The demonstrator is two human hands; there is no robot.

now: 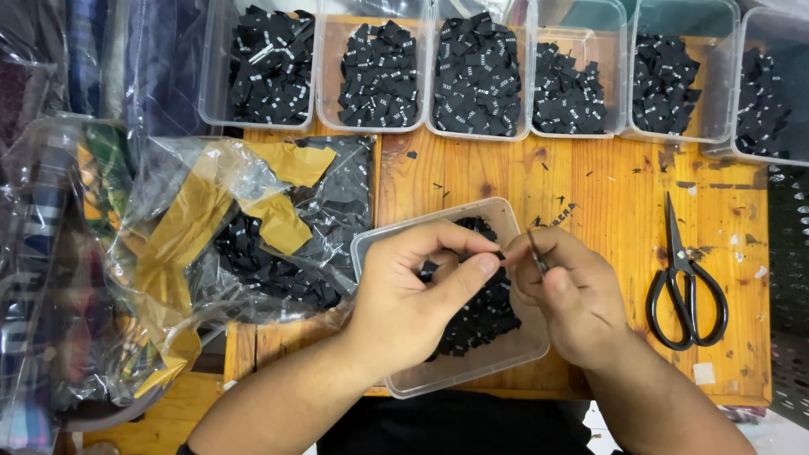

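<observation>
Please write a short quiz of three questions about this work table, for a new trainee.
1. True or false: the black scissors lie on the wooden table, held by no hand.
2. What fills the row of clear tubs at the far edge? A) buttons B) small black labels C) thread spools
3. Over which container do the left hand and right hand meet?

Key: 1 true. 2 B. 3 the clear tub of black labels nearest the person.
</observation>
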